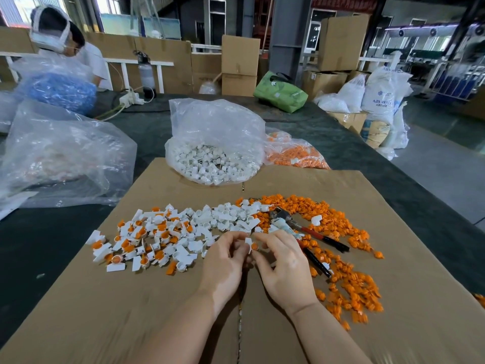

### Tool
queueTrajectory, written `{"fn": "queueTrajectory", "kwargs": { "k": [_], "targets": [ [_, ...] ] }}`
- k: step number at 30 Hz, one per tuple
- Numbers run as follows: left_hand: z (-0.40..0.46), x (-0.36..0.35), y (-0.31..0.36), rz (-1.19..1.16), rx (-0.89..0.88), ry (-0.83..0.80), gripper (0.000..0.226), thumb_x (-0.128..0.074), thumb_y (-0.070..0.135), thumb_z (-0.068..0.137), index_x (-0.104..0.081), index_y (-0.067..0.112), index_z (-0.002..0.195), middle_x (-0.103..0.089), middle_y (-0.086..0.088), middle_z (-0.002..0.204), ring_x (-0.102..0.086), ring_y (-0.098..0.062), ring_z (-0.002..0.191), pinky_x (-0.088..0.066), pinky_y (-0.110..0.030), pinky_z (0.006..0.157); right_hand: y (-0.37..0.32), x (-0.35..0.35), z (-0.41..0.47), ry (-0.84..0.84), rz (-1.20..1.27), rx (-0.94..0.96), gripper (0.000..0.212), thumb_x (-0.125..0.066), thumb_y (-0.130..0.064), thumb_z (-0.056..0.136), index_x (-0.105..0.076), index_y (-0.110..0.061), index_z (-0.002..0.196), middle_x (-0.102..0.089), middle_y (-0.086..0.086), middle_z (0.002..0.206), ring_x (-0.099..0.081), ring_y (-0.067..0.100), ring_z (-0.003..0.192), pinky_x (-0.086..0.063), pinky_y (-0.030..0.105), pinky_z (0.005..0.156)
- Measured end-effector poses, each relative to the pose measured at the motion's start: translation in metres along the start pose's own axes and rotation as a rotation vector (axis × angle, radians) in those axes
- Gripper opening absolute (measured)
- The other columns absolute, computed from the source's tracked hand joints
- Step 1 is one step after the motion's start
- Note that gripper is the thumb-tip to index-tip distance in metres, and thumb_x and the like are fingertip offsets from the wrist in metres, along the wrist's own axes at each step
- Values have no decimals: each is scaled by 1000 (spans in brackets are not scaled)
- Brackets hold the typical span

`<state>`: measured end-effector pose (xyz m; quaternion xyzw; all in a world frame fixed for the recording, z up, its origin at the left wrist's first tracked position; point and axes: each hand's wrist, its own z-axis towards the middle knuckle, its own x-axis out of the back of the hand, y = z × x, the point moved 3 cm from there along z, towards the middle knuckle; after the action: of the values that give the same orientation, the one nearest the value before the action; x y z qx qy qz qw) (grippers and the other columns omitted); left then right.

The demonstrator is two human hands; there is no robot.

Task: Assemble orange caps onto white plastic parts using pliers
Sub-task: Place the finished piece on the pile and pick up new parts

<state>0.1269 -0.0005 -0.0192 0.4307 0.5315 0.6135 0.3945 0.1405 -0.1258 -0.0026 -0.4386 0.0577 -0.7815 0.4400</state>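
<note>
- Left hand [227, 261] and right hand [283, 261] together pinch a white part [248, 241] with orange cap [254, 246].
- Pliers [301, 229] lie untouched just beside them (handles toward the bench's right edge).

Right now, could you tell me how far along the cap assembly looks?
Done: a pile of capped white parts lies at the left of the cardboard sheet. In hand: the left hand and right hand pinch one white part with an orange cap between them, while the pliers lie unused. Left: loose white parts, a spread of orange caps, and two bags of stock behind.
</note>
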Motion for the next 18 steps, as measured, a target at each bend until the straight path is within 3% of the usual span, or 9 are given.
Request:
{"fn": "queueTrajectory", "kwargs": {
  "k": [4,8,18],
  "targets": [
    [0,-1,-1,-49,10,-11,20,-53,3,93,-65,18,98,-65,-13,78,-64,-11,63,-55,-23,64,-1,2,1,16,-5,15,25,-74,-4,77,-71,-12,100,-61,-1,88,-56,13,87,-50,23,76],
    [0,-1,-2,-48,12,-4,22,-53,3,92,-67,19,94,-66,4,68,-63,-7,61,-51,-17,60,-1,2,2,15,4,6,22,-75,-3,76,-72,-11,96,-61,0,87,-54,10,88,-44,16,80],
    [0,-1,-1,-40,18,17,19,-58,7,90,-67,24,89,-66,-1,70,-64,-6,63,-50,-15,59,-1,2,3,11,-4,9,25,-74,-1,76,-72,-13,97,-60,-2,86,-53,8,86,-41,13,81]
  ]
}}
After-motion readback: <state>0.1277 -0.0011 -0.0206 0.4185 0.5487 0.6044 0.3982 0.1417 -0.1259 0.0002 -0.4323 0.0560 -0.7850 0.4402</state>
